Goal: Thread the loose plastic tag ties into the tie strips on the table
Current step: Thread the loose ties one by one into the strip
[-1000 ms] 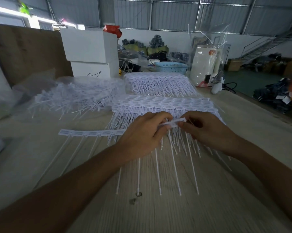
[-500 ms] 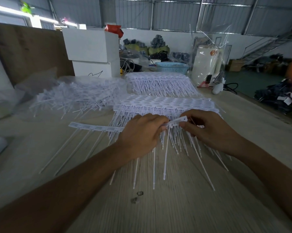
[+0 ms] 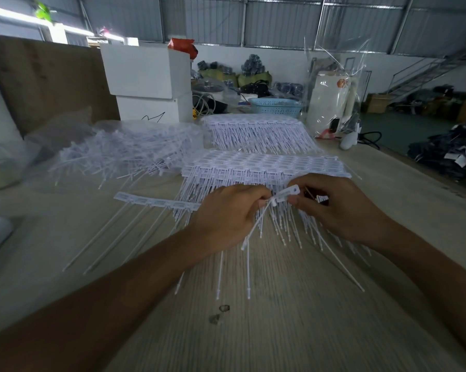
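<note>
I have my left hand [image 3: 226, 216] curled around the near end of a tie strip [image 3: 156, 202], fingertips pinching where a loose tag tie [image 3: 256, 226] bends down out of it, while my right hand [image 3: 342, 208] pinches the strip's flat end tab [image 3: 288, 194], lifted just above the bench [image 3: 293, 331]. The rest of that strip trails toward the left edge of the bench, its thin tails lying flat. Behind my hands sits a stack of filled strips [image 3: 264, 165], another [image 3: 256, 130] further toward the far edge, and a heap of loose ties [image 3: 124, 154] at the far left. These ties look feather-light, springy and slick, so I judge they will flex and skate away unless I hold them close to the tip; the strip is floppy and wants gripping right beside the hole being fed. The printing on the tabs is too small to read, and the black scrawl on the white box [image 3: 148, 114] is not legible as writing.
</note>
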`<state>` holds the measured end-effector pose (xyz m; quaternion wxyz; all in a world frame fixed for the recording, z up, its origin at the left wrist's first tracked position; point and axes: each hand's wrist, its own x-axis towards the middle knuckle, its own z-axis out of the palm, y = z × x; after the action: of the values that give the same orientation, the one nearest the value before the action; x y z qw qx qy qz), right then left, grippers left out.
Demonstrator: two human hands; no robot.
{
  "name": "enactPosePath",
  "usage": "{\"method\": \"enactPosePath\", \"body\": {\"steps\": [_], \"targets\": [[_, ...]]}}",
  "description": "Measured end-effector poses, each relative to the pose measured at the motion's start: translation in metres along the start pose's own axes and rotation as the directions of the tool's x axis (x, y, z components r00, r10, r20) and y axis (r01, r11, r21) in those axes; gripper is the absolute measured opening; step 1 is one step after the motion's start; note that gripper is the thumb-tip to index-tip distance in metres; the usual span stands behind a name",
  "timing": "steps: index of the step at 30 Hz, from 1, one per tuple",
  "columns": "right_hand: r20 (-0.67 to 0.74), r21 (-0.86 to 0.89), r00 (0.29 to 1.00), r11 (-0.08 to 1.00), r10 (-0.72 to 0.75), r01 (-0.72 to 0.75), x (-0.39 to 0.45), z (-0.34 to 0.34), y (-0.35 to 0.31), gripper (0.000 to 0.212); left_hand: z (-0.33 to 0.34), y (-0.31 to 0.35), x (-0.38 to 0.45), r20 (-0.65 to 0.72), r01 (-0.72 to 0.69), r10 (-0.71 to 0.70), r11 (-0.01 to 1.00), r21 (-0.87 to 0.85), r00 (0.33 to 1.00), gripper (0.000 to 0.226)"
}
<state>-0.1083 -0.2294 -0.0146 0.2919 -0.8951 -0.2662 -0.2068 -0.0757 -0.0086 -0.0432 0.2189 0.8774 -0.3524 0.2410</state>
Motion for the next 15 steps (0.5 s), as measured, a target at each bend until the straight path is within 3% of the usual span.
{"method": "enactPosePath", "body": {"steps": [3, 6, 15], "targets": [[0.011, -0.026, 1.0, 1.0, -0.008, 0.009, -0.0001, -0.0007, -0.0007, 0.016, -0.0007, -0.0004, 0.0001, 0.015, -0.003, 0.004, 1.0, -0.016, 1.0, 0.031], [0.023, -0.042, 1.0, 0.999, -0.018, 0.019, 0.0001, -0.0011, -0.0009, 0.014, 0.0001, -0.0021, 0.0005, 0.051, 0.012, -0.011, 1.0, -0.021, 0.999, 0.022], [0.017, -0.037, 0.997, 0.996, -0.075, 0.075, 0.0, -0.0048, -0.005, 0.01, 0.0005, -0.0012, 0.001, 0.076, 0.049, -0.043, 0.996, -0.073, 0.996, 0.023]]}}
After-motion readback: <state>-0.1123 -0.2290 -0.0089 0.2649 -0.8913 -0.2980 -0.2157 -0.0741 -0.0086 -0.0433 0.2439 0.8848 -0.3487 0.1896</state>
